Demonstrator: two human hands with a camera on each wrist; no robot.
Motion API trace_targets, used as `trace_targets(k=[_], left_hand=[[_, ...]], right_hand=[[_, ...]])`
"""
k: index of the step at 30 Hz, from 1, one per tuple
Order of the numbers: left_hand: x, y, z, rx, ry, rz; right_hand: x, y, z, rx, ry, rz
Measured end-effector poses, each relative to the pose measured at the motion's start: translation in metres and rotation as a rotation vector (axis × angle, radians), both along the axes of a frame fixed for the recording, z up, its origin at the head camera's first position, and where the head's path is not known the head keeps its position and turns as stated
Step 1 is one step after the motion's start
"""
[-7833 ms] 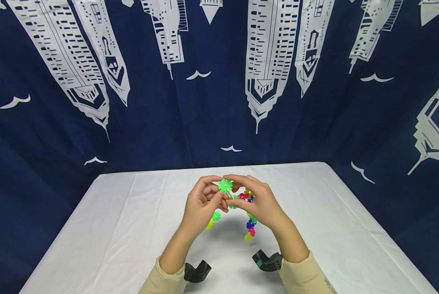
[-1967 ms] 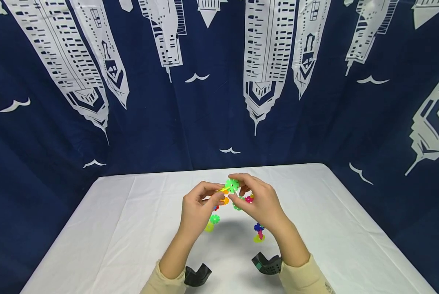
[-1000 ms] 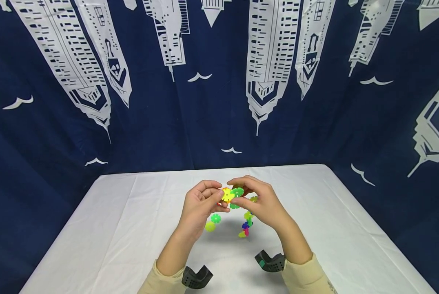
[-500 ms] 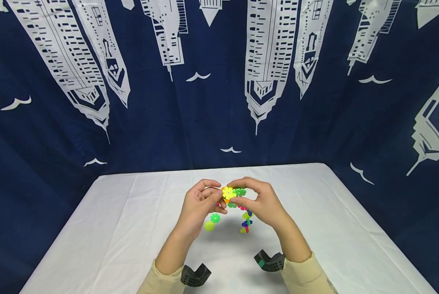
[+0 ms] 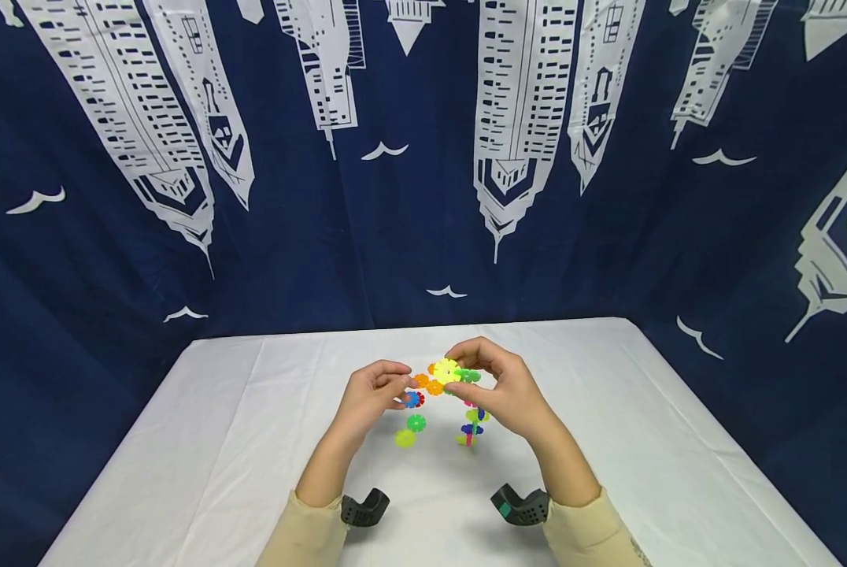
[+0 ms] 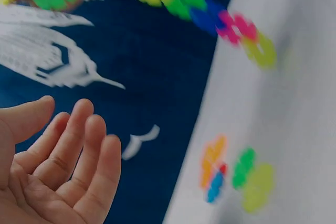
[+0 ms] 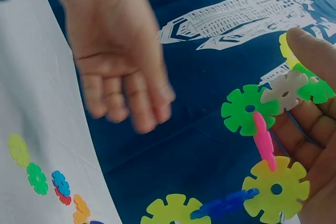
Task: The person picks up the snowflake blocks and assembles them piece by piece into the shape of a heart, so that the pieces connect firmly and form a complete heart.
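Observation:
My right hand (image 5: 497,386) pinches a yellow snowflake disc (image 5: 447,372) between thumb and fingers. It sits at the end of a chain of slotted plastic snowflake discs. In the right wrist view the chain runs through a green disc by the thumb, a white disc (image 7: 285,92), another green disc (image 7: 247,109), a pink disc (image 7: 264,142) and a yellow disc (image 7: 275,189). The rest hangs below the hand. My left hand (image 5: 372,394) is apart from the chain, its fingers loosely bent and holding nothing in the left wrist view.
Several loose discs lie on the white table (image 5: 253,441) near the left hand: orange (image 5: 434,387), blue (image 5: 412,399), green (image 5: 416,423) and yellow (image 5: 405,438). A dark blue curtain (image 5: 409,220) with white buildings hangs behind the table.
A yellow disc has come into the hands and now sits against the green disc at the chain's end. My left hand has let go of it and moved left towards the loose discs.

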State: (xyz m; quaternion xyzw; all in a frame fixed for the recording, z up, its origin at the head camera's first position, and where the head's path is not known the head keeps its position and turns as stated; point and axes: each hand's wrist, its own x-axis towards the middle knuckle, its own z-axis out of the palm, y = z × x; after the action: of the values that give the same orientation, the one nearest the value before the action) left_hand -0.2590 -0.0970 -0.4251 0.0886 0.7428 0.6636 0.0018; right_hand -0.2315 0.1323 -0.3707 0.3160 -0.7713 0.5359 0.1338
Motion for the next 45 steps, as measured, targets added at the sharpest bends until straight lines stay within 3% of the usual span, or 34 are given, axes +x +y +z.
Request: trace_targets(k=[6,12,15,28,36,45], left_hand=[[-0.014,-0.004,-0.035,-0.230,0.061,0.036],[-0.018,-0.004,-0.054,-0.360,0.070,-0.062],[-0.019,-0.004,-0.060,-0.408,0.079,-0.081],[-0.021,0.002,-0.079,-0.632,0.191,-0.046],[-0.018,0.005,-0.077,-0.634,0.178,-0.024],[-0.017,0.005,-0.074,-0.582,0.179,-0.044]], right_hand=[[-0.001,0.002,-0.002,0.002,0.000,-0.017],[-0.001,0.003,0.000,-0.015,0.020,-0.008],[-0.001,0.004,0.001,-0.017,0.024,-0.013],[0.000,0.004,0.002,0.004,-0.004,-0.030],[0.002,0.003,0.002,0.015,0.008,-0.038],[0.003,0.003,0.003,0.030,0.030,-0.042]])
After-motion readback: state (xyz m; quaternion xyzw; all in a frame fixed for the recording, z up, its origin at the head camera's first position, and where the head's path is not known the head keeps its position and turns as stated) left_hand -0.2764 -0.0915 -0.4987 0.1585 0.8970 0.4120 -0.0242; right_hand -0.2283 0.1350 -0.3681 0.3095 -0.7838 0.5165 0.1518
